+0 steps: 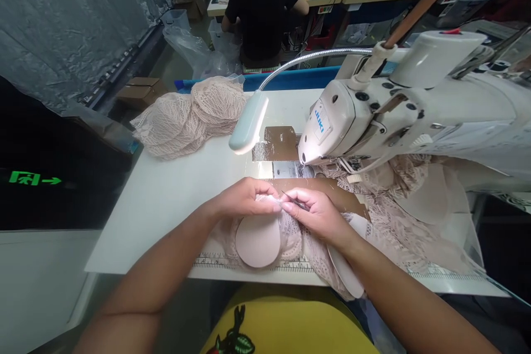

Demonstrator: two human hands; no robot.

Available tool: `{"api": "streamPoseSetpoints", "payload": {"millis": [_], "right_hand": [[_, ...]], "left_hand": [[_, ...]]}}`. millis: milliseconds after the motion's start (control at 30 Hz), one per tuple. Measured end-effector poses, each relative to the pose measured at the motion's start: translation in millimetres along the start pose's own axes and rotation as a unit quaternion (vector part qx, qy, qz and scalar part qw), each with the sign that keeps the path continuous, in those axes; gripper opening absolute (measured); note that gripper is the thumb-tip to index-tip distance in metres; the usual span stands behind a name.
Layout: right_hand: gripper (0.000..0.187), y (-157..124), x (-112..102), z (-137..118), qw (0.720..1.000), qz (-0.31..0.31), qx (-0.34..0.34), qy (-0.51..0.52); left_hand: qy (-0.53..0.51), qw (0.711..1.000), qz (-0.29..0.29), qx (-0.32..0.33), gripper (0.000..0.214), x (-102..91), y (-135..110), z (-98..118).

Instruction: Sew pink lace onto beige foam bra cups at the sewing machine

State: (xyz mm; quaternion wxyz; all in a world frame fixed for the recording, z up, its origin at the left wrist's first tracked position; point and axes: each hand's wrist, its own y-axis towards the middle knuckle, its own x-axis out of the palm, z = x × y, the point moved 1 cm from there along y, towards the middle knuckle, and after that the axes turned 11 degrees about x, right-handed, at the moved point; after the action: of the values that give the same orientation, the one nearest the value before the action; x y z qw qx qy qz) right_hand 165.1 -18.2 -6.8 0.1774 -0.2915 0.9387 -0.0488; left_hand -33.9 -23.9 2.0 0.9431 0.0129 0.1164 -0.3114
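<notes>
Over table (166,193): left hand (249,199) grip closed on lace (290,237); right hand (318,213) grip on dark tool (299,204), half-hidden.

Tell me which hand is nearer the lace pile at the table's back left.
Left. The left hand is in front of the lace pile and to its right; the right hand is farther right. Neither touches it.
</notes>
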Motion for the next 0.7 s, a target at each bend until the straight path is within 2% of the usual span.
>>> {"api": "streamPoseSetpoints", "payload": {"millis": [200, 467, 600, 700], "right_hand": [[0.03, 0, -5, 14, 0.996, -0.013, 0.021, 0.087], [0.025, -1, -14, 4, 0.998, -0.043, 0.034, 0.016], [0.021, 0, -8, -2, 0.999, -0.026, 0.036, 0.03], [0.018, 0, -6, -4, 1.0, 0.002, 0.023, 0.018]], "left_hand": [[-0.038, 0.999, 0.014, -0.009, 0.026, 3.7, 2, -1], [-0.09, 0.995, 0.043, -0.016, 0.027, 7.5, 2, -6], [-0.096, 0.995, 0.036, -0.014, 0.024, 9.3, 3, -6], [-0.094, 0.995, 0.02, -0.001, 0.031, 9.8, 4, -3]]}}
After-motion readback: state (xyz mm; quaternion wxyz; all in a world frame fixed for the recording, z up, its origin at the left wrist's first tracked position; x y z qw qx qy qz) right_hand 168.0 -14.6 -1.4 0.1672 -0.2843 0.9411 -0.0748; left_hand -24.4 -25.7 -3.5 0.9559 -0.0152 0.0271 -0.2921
